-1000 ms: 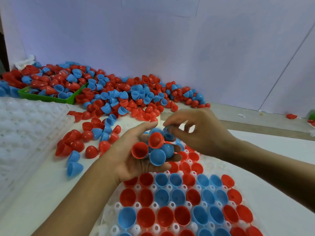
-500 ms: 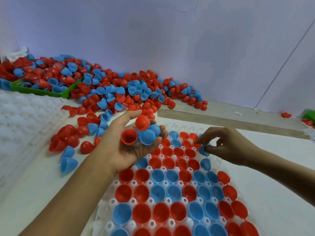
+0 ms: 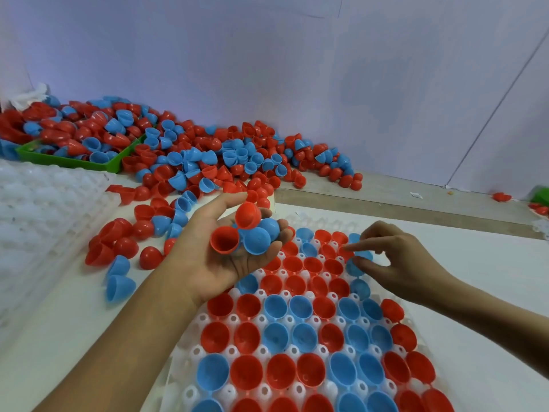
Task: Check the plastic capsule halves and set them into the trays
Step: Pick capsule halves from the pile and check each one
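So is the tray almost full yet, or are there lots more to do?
Lots more. Most pockets of the white tray already hold halves. The right hand is setting a blue half at the far end; the left hand cups a few more. A big loose pile waits behind.

My left hand (image 3: 221, 257) and right hand (image 3: 398, 263) are bare, no gloves, rings or watch; both forearms are uncovered, with no sleeve reaching the wrists.

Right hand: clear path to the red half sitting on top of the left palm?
Probably yes. The red half sits uncovered atop the pile in the left hand. The right hand is beside it over the tray, but pinches a blue half.
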